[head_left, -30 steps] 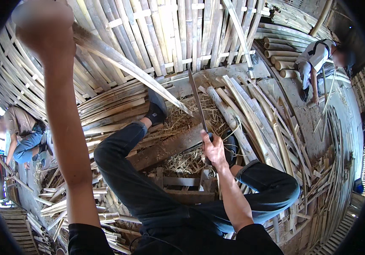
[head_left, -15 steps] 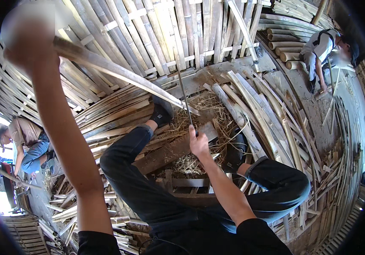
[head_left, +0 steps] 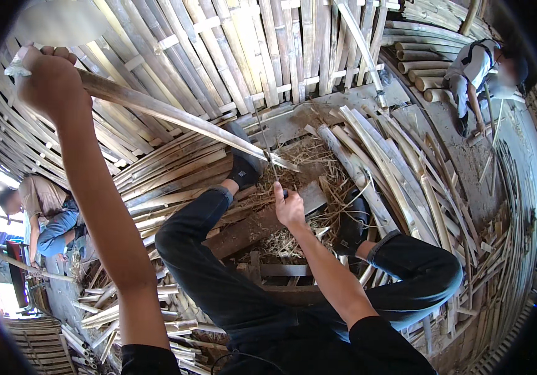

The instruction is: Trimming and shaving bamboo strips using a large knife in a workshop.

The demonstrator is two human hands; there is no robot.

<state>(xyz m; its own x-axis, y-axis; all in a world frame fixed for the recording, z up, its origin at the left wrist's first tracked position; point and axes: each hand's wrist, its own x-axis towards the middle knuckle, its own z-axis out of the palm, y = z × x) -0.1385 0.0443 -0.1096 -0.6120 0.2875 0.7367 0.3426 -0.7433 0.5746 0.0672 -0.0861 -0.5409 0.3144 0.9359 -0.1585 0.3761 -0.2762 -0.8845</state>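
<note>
Raised high at the far left, my left hand is closed round the upper end of a long split bamboo strip. The strip slants down to the right, and its pale lower end lies over a pile of shavings between my feet. My right hand grips the dark handle of a long, thin-bladed knife, thumb stretched along it. The blade points away from me and crosses the strip near its lower end. Whether the edge is cutting into the bamboo I cannot tell.
Below my right hand lies a wooden block amid curled shavings. Split bamboo is stacked to the right, with more strips left. A slatted bamboo wall stands ahead. One person crouches far right, another left.
The knife blade has tipped, so less of its length shows beyond the strip. My right hand has shifted slightly left. Both hands keep their hold, and the whole view has moved a little.
</note>
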